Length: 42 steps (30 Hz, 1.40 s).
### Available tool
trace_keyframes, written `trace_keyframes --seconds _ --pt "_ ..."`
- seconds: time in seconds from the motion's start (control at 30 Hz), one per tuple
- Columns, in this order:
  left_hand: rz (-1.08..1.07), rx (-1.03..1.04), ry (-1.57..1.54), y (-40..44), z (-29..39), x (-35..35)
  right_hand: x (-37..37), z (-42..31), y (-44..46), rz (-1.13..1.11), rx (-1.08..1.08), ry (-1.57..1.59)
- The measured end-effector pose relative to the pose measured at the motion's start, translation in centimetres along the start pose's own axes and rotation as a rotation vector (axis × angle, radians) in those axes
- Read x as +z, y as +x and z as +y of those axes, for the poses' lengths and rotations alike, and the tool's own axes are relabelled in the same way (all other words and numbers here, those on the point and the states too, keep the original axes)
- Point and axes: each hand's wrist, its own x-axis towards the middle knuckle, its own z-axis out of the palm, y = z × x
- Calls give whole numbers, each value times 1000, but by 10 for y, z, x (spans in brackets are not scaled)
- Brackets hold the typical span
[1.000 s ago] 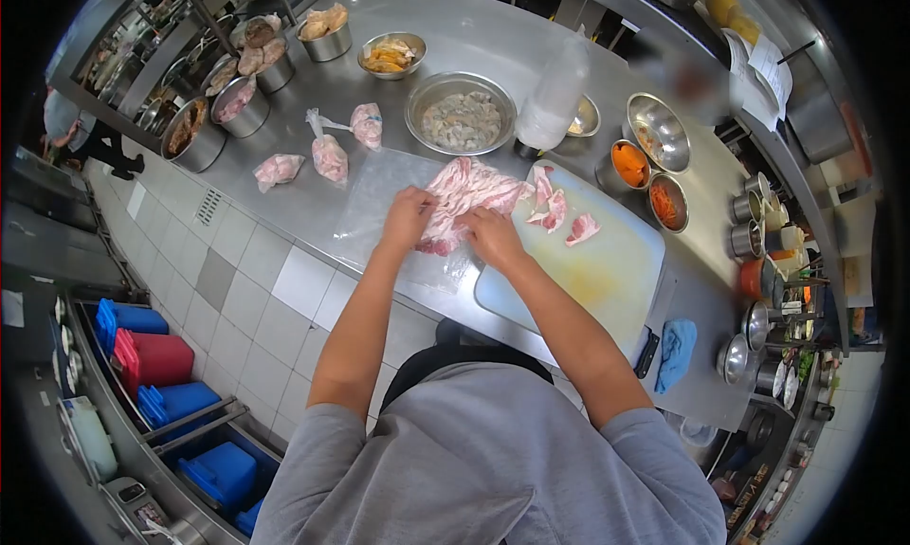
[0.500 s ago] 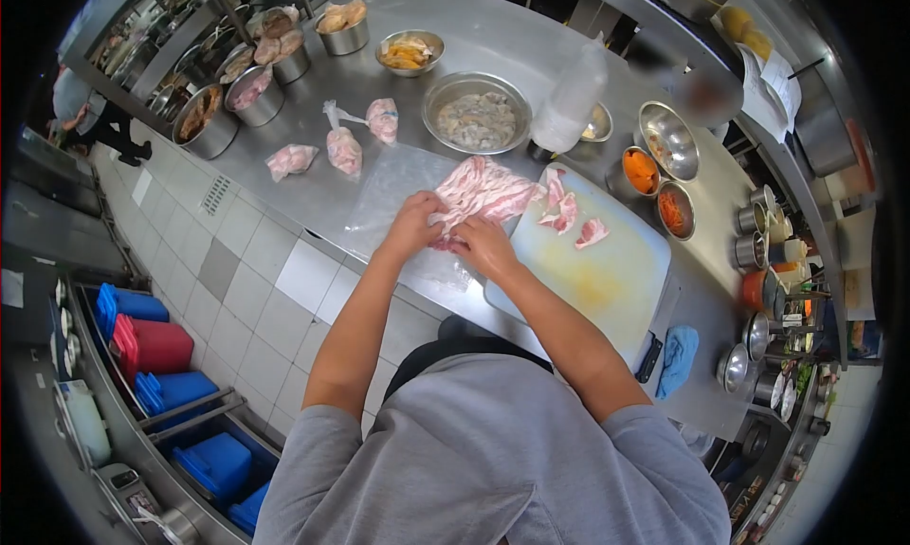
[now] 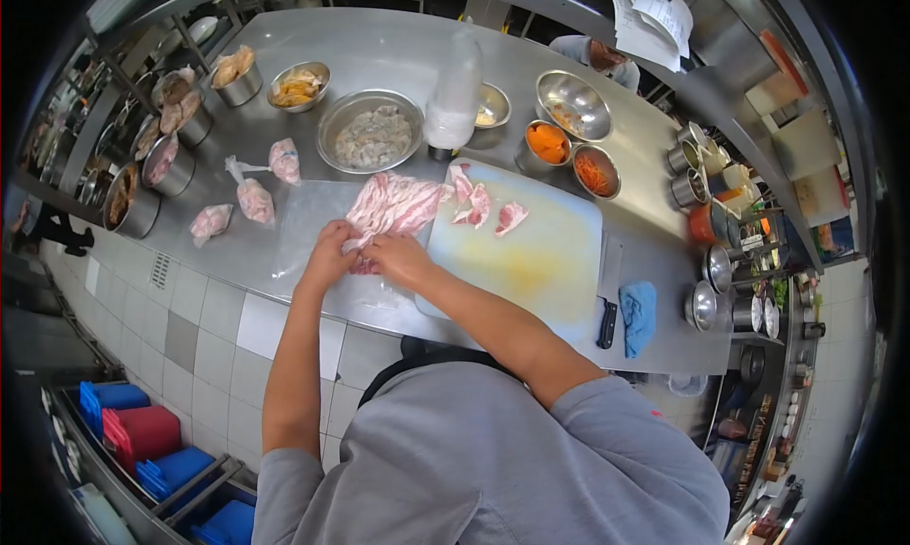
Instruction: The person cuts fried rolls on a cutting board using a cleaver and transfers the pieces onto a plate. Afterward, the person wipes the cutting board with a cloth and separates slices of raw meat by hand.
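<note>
A pile of pale pink, fatty sliced meat (image 3: 393, 203) lies on a clear plastic sheet (image 3: 308, 225) left of the white cutting board (image 3: 512, 275). At the near edge of the pile, my left hand (image 3: 331, 251) has its fingers curled onto the meat. Close beside it, my right hand (image 3: 397, 259) also grips the meat's edge; its fingertips are partly hidden. On the board's far part lie a few separate meat pieces (image 3: 512, 218). A black-handled knife (image 3: 608, 323) rests to the right of the board.
Beyond the meat stand a bowl of shrimp-like pieces (image 3: 372, 133) and a tall plastic-wrapped stack (image 3: 453, 99). Tied meat bags (image 3: 255, 201) lie at left. Carrot bowls (image 3: 595, 171) and a blue cloth (image 3: 639, 317) are at right. A person (image 3: 607, 57) is across the table.
My view has turned to the right, so the table's contents appear further left. Both hands stay at the near edge of the meat, which looks nearly unchanged.
</note>
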Motion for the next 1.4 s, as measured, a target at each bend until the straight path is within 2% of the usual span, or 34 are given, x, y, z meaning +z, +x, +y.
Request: trace_keyframes --seconds 0.1,0.17,0.23,0.33,0.53,0.63,0.7,0.73,0.77,0.8,0.83,0.9,1.03,1.1,1.13,1.2,1.33,1.4 --pt "-50 17 -3 -2 11 -9 -5 -2 5 4 28 46" --pt "-71 132 97 -6 20 -11 -8 0 13 -46 -31 31" --pt "-76 122 102 -5 16 -8 -5 6 19 -77 -61 44" --pt "-14 167 107 -9 16 -6 9 20 29 -123 -96 135" --pt "0 122 97 -17 23 -8 -2 28 28 -176 -241 48" --pt "19 127 83 -15 14 -4 -7 35 17 -242 -181 106" --pt "52 19 -138 -18 5 -1 -17 35 6 -191 -183 108" --pt "51 24 -138 -14 8 -2 -24 33 2 -135 -187 121" --pt "86 -127 -155 -10 12 -3 -29 29 -2 -132 -183 121" --pt "120 -279 -171 -8 10 0 -31 28 -8 -93 -72 68" --pt "118 -279 -170 -5 10 3 -32 25 -14 -55 37 15" --pt "461 -88 191 8 6 11 -32 17 -26 -46 40 -3" --pt "324 -220 88 39 -4 21 -25 10 -37 10 46 -1" --pt "190 -349 -152 49 -6 17 -25 12 -37 -2 43 9" --pt "184 -337 -146 54 -5 13 -26 14 -36 -24 35 17" --pt "54 -542 -201 59 0 7 -29 15 -37 -33 45 21" --pt "88 -455 -225 71 8 17 -31 14 -38 -21 23 20" --pt "286 -268 202 77 10 29 -31 13 -39 -25 31 25"
